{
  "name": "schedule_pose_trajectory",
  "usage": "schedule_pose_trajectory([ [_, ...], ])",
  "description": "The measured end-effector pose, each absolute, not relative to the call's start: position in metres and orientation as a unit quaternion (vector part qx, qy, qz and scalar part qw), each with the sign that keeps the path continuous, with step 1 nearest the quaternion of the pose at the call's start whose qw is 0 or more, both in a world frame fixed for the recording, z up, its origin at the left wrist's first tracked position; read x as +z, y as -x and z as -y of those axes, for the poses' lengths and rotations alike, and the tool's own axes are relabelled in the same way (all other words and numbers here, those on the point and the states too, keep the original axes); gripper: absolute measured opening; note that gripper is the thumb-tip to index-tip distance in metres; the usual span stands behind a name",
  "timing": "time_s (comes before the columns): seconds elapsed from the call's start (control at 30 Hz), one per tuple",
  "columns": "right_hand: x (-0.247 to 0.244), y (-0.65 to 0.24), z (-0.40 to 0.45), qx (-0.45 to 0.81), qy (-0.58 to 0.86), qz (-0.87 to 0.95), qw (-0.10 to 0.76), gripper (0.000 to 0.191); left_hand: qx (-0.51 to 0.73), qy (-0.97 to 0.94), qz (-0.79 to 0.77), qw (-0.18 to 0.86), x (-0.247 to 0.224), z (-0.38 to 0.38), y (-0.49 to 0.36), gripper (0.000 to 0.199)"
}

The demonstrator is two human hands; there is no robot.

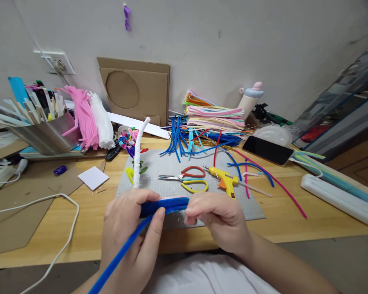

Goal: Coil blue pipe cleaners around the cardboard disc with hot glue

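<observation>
Blue pipe cleaners (164,205), laid side by side in a flat bundle, lie between my two hands above the front of the grey cutting mat. My left hand (125,232) pinches them between thumb and fingers, and one long blue strand trails down across it to the lower left. At the bundle's right end, my right hand (217,220) is closed with its fingertips on the blue tips. A white fuzzy stem (137,159) rises upright behind my left hand; its lower end is hidden. Pink shows along the bundle's top edge.
Scissors (184,178) and a yellow glue gun (225,179) lie on the cutting mat (251,208). Behind are pipe cleaner bundles (214,118) and cardboard (153,90). A phone (268,150) and white power strip (337,198) are right; a metal container (46,134) and white cable (75,220), left.
</observation>
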State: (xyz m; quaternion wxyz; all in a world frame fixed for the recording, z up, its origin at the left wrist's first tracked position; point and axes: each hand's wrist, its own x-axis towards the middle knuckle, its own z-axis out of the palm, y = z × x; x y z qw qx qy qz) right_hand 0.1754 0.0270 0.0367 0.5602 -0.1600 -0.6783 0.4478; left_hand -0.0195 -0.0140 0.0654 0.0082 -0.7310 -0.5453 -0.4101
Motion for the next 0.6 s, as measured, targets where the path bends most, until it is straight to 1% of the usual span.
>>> schedule_pose_trajectory([
  [0.07, 0.034, -0.177, -0.027, 0.470, 0.184, 0.652, 0.566, 0.018, -0.412, 0.732, 0.543, 0.009, 0.065, 0.015, 0.019, 0.015],
  [0.13, 0.031, -0.180, -0.028, 0.490, 0.215, 0.605, 0.589, 0.008, -0.411, 0.733, 0.542, 0.009, 0.066, 0.016, 0.019, 0.015],
  [0.17, 0.030, -0.181, -0.030, 0.502, 0.231, 0.578, 0.601, 0.007, -0.409, 0.735, 0.541, 0.010, 0.066, 0.016, 0.019, 0.014],
  [0.3, 0.028, -0.183, -0.037, 0.539, 0.283, 0.489, 0.625, 0.029, -0.409, 0.736, 0.540, 0.013, 0.067, 0.017, 0.019, 0.014],
  [0.43, 0.022, -0.186, -0.046, 0.532, 0.316, 0.461, 0.636, 0.050, -0.408, 0.735, 0.541, 0.011, 0.066, 0.016, 0.019, 0.015],
  [0.47, 0.019, -0.188, -0.049, 0.523, 0.337, 0.473, 0.624, 0.054, -0.408, 0.735, 0.541, 0.010, 0.066, 0.015, 0.019, 0.015],
  [0.53, 0.012, -0.191, -0.054, 0.500, 0.396, 0.526, 0.562, 0.058, -0.409, 0.735, 0.540, 0.008, 0.066, 0.015, 0.019, 0.014],
  [0.57, 0.009, -0.193, -0.057, 0.479, 0.425, 0.561, 0.525, 0.055, -0.411, 0.735, 0.540, 0.008, 0.066, 0.015, 0.019, 0.014],
  [0.6, 0.007, -0.194, -0.058, 0.453, 0.448, 0.597, 0.488, 0.046, -0.411, 0.734, 0.540, 0.008, 0.066, 0.015, 0.018, 0.014],
])
